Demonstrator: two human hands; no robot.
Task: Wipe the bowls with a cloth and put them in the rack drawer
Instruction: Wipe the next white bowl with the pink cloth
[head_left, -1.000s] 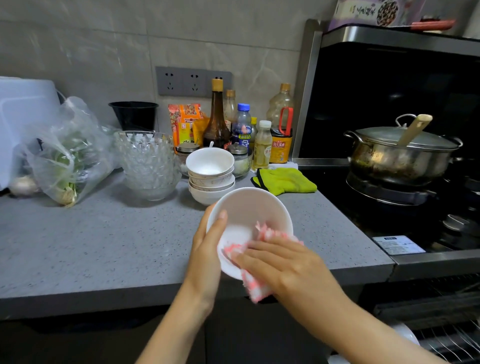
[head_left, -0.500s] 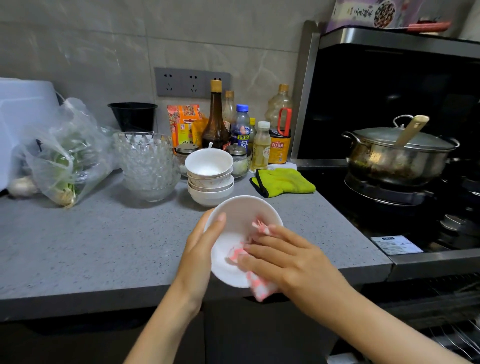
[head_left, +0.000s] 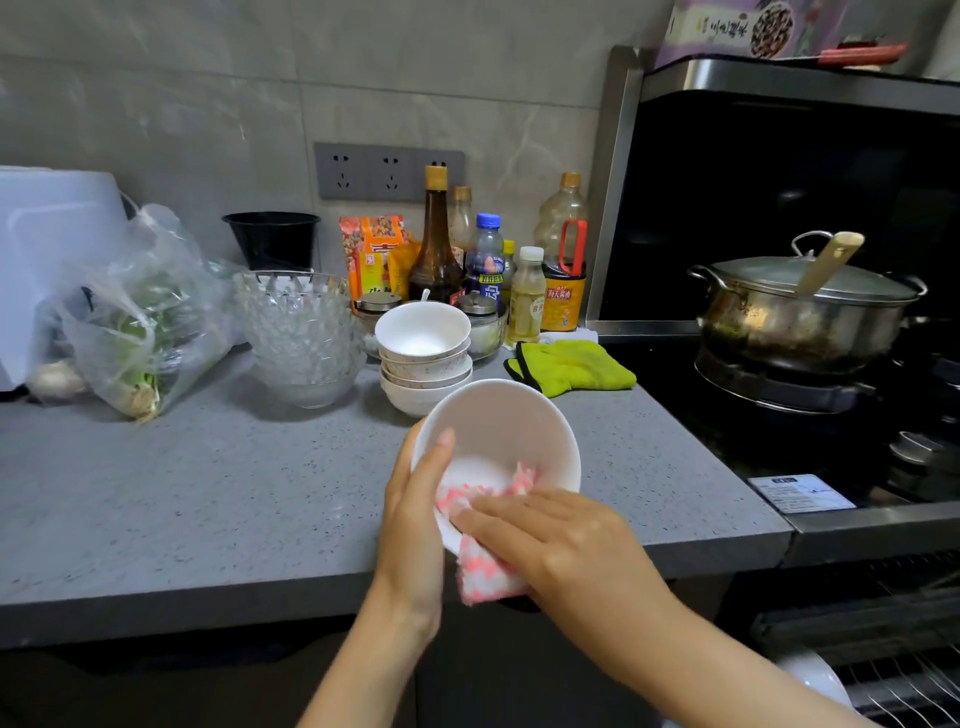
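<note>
left grip clasps the white bowl, thumb over its rim, tilting it so the inside faces up for wiping | right grip, fingers laid flat, presses the pink cloth into it | bowl held between both grips, over the desk edge | rack drawer below right grip

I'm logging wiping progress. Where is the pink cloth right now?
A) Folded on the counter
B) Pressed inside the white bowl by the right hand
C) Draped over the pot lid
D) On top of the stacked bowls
B: the right hand presses the pink cloth into the white bowl, which the left hand grips at the rim.
</note>
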